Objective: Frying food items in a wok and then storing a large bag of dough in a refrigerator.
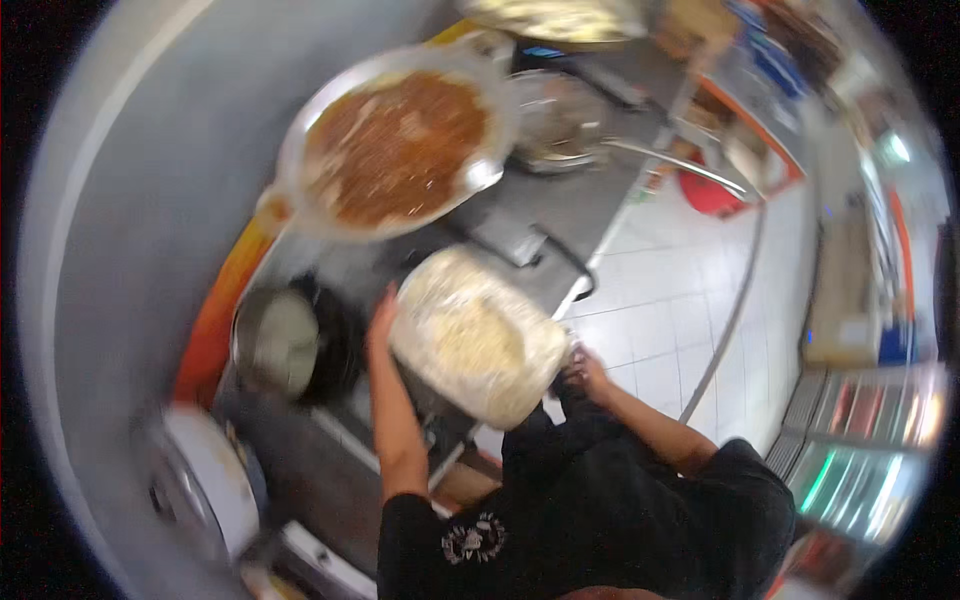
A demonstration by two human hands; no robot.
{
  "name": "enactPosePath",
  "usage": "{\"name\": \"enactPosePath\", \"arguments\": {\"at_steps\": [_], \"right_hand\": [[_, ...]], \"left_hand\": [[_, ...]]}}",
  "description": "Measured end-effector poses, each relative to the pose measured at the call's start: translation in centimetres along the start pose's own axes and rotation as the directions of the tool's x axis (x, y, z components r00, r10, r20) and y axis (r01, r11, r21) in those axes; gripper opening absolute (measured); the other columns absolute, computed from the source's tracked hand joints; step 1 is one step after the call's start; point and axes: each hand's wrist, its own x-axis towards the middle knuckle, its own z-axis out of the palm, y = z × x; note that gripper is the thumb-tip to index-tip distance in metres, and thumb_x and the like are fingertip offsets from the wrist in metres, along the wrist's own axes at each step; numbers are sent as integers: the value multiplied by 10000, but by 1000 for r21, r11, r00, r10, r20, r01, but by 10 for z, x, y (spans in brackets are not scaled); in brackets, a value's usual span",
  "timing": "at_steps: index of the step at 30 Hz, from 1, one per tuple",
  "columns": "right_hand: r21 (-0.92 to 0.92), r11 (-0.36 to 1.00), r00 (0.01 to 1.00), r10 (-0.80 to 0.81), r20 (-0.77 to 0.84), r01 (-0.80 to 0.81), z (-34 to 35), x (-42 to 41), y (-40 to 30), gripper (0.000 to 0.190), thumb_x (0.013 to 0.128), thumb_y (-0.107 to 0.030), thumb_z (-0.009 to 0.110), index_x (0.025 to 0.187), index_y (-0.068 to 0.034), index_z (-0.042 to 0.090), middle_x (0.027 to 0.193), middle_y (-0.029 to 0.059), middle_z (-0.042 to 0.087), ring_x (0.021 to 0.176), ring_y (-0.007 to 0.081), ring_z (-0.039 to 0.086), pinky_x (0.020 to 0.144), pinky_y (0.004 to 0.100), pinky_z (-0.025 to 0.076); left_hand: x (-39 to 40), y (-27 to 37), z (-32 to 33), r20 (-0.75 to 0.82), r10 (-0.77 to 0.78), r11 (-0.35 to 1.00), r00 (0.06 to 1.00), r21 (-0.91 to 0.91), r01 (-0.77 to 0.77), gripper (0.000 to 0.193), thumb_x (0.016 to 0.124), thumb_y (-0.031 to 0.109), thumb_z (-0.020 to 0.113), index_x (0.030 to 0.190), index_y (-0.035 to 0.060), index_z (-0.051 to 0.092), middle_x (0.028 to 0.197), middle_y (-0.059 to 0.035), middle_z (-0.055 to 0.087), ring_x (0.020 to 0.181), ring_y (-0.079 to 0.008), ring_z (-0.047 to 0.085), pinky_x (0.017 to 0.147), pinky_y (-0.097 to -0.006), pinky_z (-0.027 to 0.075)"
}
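A pale rectangular tub (427, 281) is held between my two hands over the front of the counter. Its inside is coated with a whitish layer, and a pale crumbly or powdery mass (480, 337) lies in the middle. My left hand (383, 319) grips its left side, the fingers partly hidden behind the wall. At the opposite end, my right hand (589, 373) holds the near right edge. Just left of my left hand stands a dark round pot (341, 345) with something pale inside. Beyond the tub, a big metal pan (292, 154) contains reddish-brown liquid (405, 142).
A metal pot (559, 120) with a long handle (682, 166) sits right of the big pan. Yellowish food fills a tray (562, 19) at the back. A white appliance (214, 480) stands lower left. A hose or cable (724, 345) crosses the tiled floor (660, 292) near a red basin (705, 187).
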Motion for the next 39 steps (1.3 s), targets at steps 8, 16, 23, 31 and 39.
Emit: {"name": "enactPosePath", "arguments": {"at_steps": [8, 16, 23, 31, 39], "right_hand": [[391, 913, 991, 84, 104, -118, 77, -37, -32, 854, 806, -705, 269, 1357, -54, 227, 1338, 182, 324, 1213, 324, 333, 954, 486, 319], [132, 988, 967, -46, -250, 81, 69, -1, 21, 733, 864, -593, 316, 1244, 34, 313, 1217, 261, 437, 1145, 346, 426, 950, 403, 328], [49, 997, 956, -35, -291, 51, -3, -49, -29, 648, 849, -596, 355, 1168, -34, 418, 1103, 217, 524, 1049, 325, 501, 892, 387, 375], [-125, 965, 852, -261, -453, 229, -194, -119, -35, 583, 830, -565, 405, 1098, -53, 482, 978, 205, 591, 952, 336, 562, 814, 403, 421], [-34, 976, 755, -189, -627, 216, -431, -259, -28, 575, 818, -582, 417, 1100, -84, 477, 910, 194, 611, 905, 332, 584, 776, 410, 436]], "left_hand": [[44, -8, -9, 178, 231, 963, 956, 99, -251, 660, 894, 539, 270, 1260, 18, 444, 1214, -139, 506, 1063, -273, 523, 942, -370, 388], [-54, -189, -39, 210, 314, 949, 926, -47, -311, 668, 888, 544, 273, 1273, 17, 418, 1223, -144, 495, 1077, -289, 513, 939, -388, 395], [-90, -132, 9, 203, 281, 955, 938, -160, -251, 677, 882, 548, 276, 1284, 17, 396, 1230, -149, 485, 1089, -302, 504, 936, -403, 400], [-257, -81, 250, 306, 145, 929, 941, -370, -23, 579, 867, 412, 276, 1255, 8, 425, 1261, -149, 464, 1145, -332, 449, 902, -450, 413], [-287, -61, 461, 363, 216, 969, 906, -193, -154, 641, 833, 462, 278, 1287, 24, 393, 1315, -151, 409, 1173, -346, 421, 952, -433, 378]]}}
